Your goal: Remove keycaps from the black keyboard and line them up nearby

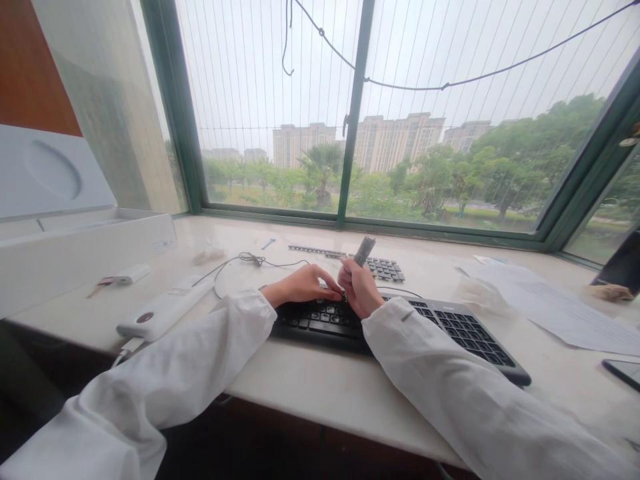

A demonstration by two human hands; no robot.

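Note:
A black keyboard point(330, 328) lies on the white ledge, with many of its keycaps off on the right side. My right hand point(361, 288) is closed round a short grey tool point(365, 249) that sticks up out of the fist; its lower end is hidden. Against it, low over the upper key rows, my left hand point(305, 285) has its thumb and fingers drawn together. Whatever lies between those fingertips is too small to make out. Behind the hands, loose dark keycaps point(387, 269) are laid out in rows.
A white power strip point(165, 310) with a plug and a thin cable point(250, 260) are on the left, near a white box point(100, 243). A small blue tool point(269, 243) lies by the window. Papers point(565, 300) and a phone point(625, 372) lie to the right.

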